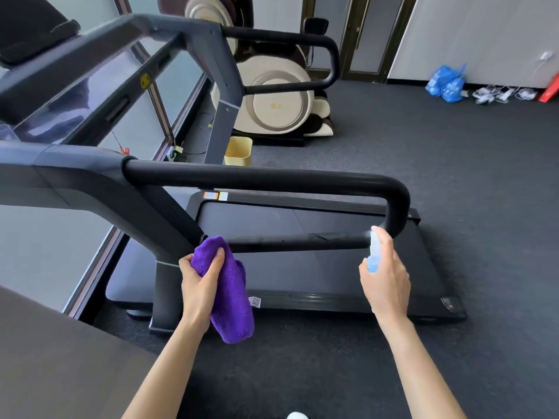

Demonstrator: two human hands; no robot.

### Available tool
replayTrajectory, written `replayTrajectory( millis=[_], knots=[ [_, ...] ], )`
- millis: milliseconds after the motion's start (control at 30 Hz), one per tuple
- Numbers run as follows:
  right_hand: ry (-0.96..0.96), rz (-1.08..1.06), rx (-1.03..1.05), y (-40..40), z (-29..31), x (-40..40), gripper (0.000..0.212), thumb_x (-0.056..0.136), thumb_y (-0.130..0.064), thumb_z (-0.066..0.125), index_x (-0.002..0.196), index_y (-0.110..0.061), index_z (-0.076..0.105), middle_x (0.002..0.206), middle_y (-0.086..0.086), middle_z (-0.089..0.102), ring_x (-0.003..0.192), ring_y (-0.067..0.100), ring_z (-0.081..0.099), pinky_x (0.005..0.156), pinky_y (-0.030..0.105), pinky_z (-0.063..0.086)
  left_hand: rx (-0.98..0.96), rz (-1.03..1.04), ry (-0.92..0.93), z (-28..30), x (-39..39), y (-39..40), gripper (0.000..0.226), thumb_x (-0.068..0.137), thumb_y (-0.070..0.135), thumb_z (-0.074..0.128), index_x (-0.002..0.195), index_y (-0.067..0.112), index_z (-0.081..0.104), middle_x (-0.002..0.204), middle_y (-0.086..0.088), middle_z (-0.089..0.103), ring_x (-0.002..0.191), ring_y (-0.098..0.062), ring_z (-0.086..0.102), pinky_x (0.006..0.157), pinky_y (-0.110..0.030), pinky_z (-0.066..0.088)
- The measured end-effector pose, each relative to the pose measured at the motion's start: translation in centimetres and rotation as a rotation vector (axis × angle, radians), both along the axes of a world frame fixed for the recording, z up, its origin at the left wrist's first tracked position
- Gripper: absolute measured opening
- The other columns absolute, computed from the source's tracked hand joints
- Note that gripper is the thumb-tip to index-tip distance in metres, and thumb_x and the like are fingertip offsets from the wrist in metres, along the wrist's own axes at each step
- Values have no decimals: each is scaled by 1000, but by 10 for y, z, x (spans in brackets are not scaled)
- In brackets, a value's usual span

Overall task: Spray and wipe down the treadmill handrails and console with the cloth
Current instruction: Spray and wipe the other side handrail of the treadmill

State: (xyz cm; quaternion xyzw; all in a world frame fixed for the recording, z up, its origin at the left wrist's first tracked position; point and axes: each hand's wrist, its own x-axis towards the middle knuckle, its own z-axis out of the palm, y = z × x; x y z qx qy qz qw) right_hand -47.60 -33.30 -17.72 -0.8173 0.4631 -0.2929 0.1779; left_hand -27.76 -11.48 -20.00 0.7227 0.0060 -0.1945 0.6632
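The left hand's [198, 282] fingers [218, 258] curl round a bunched purple cloth [230, 294], pressed against the lower handrail bar [296, 241] where it meets the upright. At three o'clock from it, the right hand [385, 278] grips a pale blue spray bottle [374, 252], its body mostly hidden by the fingers, nozzle near the black handrail's [257, 178] bend. The console is cut off at ten o'clock.

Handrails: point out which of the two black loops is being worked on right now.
The near handrail: the purple cloth and spray bottle are at its lower bar; the far handrail stands untouched.
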Motion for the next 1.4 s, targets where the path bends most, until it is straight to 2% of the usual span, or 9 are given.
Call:
replayTrajectory(
  millis=[200,333,567,767,867,1033,1133,1267,1400],
  knots=[
    [-69,108,68,14,-3,21,68,80,-1,58,133,-39,35,115,1,67,87,36,62,63,33,39,-23,67,-195,24,31,15,34,69,67,62,93,48,48,95,16,63,91,-9,61,75,-29,46],
    [-80,141,61,23,-2,27,68,81,-1,60,134,-36,37,118,-1,66,90,35,63,64,32,40,-8,-48,-386,26,58,-18,19,84,50,62,98,48,49,100,9,65,91,-13,63,77,-35,51],
    [-69,188,32,35,-3,31,68,81,0,64,134,-33,39,127,-4,63,93,35,65,67,40,51,433,-277,-659,-34,65,-55,32,92,49,53,117,29,60,118,13,57,96,-12,59,72,-27,43],
    [-74,216,41,28,-5,32,66,80,1,66,135,-27,43,131,-7,60,96,33,65,72,40,52,140,-194,-544,-7,81,-48,11,93,35,59,101,37,65,102,10,61,92,0,59,77,-13,42],
    [-99,226,38,24,-2,33,68,80,1,66,134,-30,41,131,-7,60,98,31,65,73,38,52,160,-87,-638,10,81,-43,18,92,39,56,106,33,65,105,13,57,92,8,54,76,-1,34],
    [-110,250,18,21,-1,37,69,79,1,67,135,-30,40,131,-7,59,100,29,65,74,38,53,462,-198,-937,18,86,-64,35,93,49,46,110,24,62,111,7,59,102,-21,50,85,-32,40],
    [-106,258,19,21,-3,38,69,79,1,67,135,-29,40,130,-6,60,97,30,65,73,39,54,791,-476,-857,-9,74,-78,55,92,61,43,136,27,47,133,6,54,114,-24,39,95,-37,29],
    [-95,272,21,21,-6,39,70,79,1,67,135,-30,40,126,-4,63,89,32,66,68,38,53,454,-288,-751,-25,66,-61,53,76,51,72,114,20,49,125,2,48,102,-14,50,86,-26,42],
    [-96,279,24,22,-7,44,70,79,1,67,135,-30,39,126,-5,63,90,31,66,67,36,52,454,-209,-955,-37,52,-43,35,77,45,74,96,16,65,117,5,54,102,-14,50,87,-29,43]
  ],
)
